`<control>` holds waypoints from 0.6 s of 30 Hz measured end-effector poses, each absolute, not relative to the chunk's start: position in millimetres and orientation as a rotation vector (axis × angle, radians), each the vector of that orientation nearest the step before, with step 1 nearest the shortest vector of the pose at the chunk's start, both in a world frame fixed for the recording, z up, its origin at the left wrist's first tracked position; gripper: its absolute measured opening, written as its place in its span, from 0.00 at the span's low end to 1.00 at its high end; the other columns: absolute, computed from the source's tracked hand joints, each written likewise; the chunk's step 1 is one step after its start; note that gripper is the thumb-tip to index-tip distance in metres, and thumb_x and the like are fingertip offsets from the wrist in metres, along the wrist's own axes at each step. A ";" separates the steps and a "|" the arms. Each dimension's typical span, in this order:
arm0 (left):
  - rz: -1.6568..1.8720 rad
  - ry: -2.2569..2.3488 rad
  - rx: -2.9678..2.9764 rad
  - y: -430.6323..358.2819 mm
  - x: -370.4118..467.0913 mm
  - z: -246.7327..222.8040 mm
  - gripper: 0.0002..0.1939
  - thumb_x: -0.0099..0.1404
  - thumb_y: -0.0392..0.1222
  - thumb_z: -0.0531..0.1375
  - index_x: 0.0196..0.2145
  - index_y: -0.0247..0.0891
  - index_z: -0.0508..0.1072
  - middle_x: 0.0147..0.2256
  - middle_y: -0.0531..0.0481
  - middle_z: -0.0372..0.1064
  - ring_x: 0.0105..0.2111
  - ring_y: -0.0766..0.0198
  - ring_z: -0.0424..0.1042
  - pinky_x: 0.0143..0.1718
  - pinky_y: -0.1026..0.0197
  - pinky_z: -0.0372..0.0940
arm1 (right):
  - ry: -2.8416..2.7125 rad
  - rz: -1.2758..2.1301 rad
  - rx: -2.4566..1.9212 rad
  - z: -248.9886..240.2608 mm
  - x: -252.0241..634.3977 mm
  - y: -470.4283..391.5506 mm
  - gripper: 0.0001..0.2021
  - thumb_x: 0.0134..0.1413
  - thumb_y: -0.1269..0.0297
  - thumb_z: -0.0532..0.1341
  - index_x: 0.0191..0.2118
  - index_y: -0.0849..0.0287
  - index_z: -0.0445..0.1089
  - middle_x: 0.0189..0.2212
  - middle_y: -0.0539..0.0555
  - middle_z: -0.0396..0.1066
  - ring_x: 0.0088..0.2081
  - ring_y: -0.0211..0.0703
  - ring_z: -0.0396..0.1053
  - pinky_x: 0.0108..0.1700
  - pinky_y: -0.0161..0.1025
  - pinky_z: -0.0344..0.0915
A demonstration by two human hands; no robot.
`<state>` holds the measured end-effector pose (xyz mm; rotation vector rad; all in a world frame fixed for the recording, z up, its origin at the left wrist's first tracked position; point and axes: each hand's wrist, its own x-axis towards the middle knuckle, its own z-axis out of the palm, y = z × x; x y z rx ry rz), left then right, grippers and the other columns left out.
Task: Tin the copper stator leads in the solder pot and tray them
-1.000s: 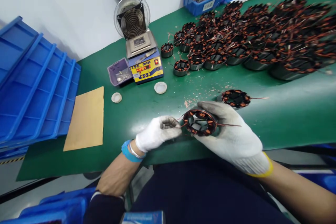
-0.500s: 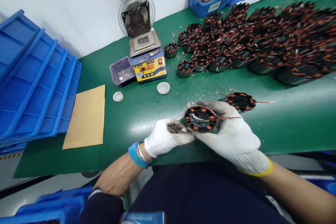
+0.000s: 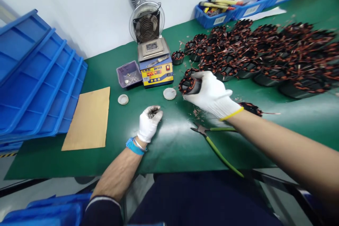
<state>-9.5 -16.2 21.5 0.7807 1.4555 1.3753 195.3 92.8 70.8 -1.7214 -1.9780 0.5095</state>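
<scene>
My right hand [image 3: 212, 94], in a white glove, grips a round stator wound with copper wire [image 3: 188, 85] and holds it out over the green mat, near the yellow and blue solder pot [image 3: 156, 71]. My left hand [image 3: 148, 122], also gloved, rests on the mat with its fingers curled and dark at the tips; nothing shows in it. Green-handled cutters [image 3: 212, 137] lie on the mat below my right forearm. One more stator [image 3: 251, 108] sits partly hidden behind that forearm.
Several wound stators [image 3: 265, 53] crowd the mat's right back. A fume fan [image 3: 147, 23] stands behind the solder pot, a purple tray [image 3: 128, 74] beside it. Two white caps [image 3: 169, 93] [image 3: 123, 99], brown card [image 3: 88, 118], stacked blue trays [image 3: 37, 77], blue tool bins [image 3: 219, 10].
My right hand has carried the stator away from my body toward the solder pot. My left hand has let go of the stator's wire and rests apart. The cutters now lie uncovered.
</scene>
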 end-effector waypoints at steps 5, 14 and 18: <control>1.389 1.430 0.759 -15.4 -9.8 13.6 0.26 0.46 0.52 0.78 0.38 0.37 0.78 0.30 0.52 0.77 0.26 0.67 0.71 0.32 0.61 0.69 | -2.235 0.454 -1.753 74.5 176.6 111.8 0.36 0.57 0.53 0.67 0.67 0.63 0.64 0.60 0.73 0.73 0.56 0.72 0.76 0.54 0.61 0.72; 1.341 1.414 0.719 -16.2 -6.4 12.4 0.20 0.51 0.45 0.76 0.41 0.36 0.80 0.32 0.51 0.77 0.27 0.68 0.69 0.33 0.62 0.67 | -2.502 0.363 -1.672 88.6 163.3 102.5 0.24 0.67 0.57 0.59 0.64 0.62 0.67 0.61 0.75 0.69 0.52 0.75 0.78 0.49 0.64 0.73; 1.326 1.409 0.751 -16.8 -5.6 13.3 0.19 0.52 0.44 0.75 0.41 0.36 0.80 0.32 0.50 0.77 0.28 0.68 0.68 0.33 0.63 0.66 | -2.551 0.338 -1.655 93.7 162.1 102.9 0.24 0.68 0.58 0.58 0.64 0.63 0.68 0.61 0.75 0.68 0.52 0.75 0.78 0.49 0.64 0.74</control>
